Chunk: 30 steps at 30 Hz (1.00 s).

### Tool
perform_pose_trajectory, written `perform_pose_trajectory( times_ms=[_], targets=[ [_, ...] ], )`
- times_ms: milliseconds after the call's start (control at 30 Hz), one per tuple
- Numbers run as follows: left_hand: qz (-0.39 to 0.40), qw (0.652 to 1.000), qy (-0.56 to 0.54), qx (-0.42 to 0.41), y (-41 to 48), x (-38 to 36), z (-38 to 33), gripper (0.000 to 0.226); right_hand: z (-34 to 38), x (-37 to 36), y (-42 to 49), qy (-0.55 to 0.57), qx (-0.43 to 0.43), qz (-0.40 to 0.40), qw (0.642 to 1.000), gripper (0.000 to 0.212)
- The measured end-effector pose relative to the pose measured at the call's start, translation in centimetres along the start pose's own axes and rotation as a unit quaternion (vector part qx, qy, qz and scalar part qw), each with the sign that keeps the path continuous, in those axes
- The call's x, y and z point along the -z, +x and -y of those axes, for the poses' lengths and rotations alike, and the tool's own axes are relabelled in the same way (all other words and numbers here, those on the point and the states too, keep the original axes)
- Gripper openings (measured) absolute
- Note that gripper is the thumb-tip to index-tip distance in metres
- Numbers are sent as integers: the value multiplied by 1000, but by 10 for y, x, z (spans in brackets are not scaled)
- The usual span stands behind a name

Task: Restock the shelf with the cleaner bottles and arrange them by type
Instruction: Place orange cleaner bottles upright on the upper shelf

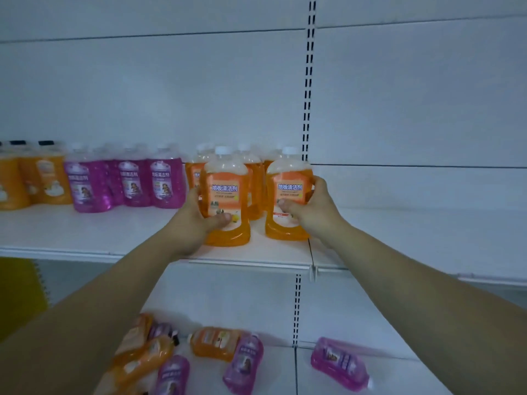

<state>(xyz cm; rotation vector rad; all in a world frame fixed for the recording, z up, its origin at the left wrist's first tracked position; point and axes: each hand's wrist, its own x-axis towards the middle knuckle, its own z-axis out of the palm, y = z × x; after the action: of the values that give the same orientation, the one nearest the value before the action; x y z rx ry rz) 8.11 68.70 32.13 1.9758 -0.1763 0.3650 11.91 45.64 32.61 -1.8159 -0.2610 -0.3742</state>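
Standing behind everything was the white back panel (171,89), divided by a slotted upright (307,95). The upper shelf (99,232) ran across the whole view. To the right of the upright its board was bare, so there was wide free room on that side, and a bare strip also lay along the front edge on the left.

On the lower shelf (285,377) several orange and purple bottles lay on their sides, apart from each other, and one pink bottle (339,363) lay alone at the right.

At the back of the upper shelf stood a row of purple bottles (128,183), with darker orange bottles (42,181) at the far left and white-capped orange bottles (253,178) just left of the upright.

In front of these, two orange cleaner bottles stood upright near the front edge with a small gap between them. The left hand (196,220) gripped the left bottle (228,195) around its waist. The right hand (310,206) gripped the right bottle (288,189), thumb on the label.
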Motion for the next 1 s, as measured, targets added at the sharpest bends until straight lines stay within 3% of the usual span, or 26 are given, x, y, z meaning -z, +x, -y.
perform_pose_trajectory(
  times_ms=[133, 333, 667, 733, 833, 867, 933, 1000],
  targets=[
    [1, 1000, 26, 16, 16, 9, 13, 57, -8, -7, 37, -65, -2, 9, 998, 52],
    [-20, 999, 26, 8, 22, 7, 29, 61, -16, -17, 64, -135, -17, -10, 991, 68],
    [-8, 1000, 13, -5, 24, 9, 32, 64, -22, -26, 68, -143, -47, -33, 988, 55],
    [-6, 1000, 15, -11, 23, 10, 30, 66, -23, -28, 64, -165, -81, -20, 983, 67],
    [3, 999, 31, -27, 24, 18, 27, 66, -20, -31, 54, -254, -108, -56, 959, 104],
    [11, 999, 38, -28, 25, 24, 27, 65, -15, -33, 47, -263, -94, -70, 957, 103],
    [24, 999, 42, -21, 26, 38, 30, 64, -4, -37, 31, -267, -55, -52, 961, 80],
    [29, 999, 43, -13, 28, 53, 38, 63, 2, -48, 12, -288, -49, 45, 955, 69]
  ],
)
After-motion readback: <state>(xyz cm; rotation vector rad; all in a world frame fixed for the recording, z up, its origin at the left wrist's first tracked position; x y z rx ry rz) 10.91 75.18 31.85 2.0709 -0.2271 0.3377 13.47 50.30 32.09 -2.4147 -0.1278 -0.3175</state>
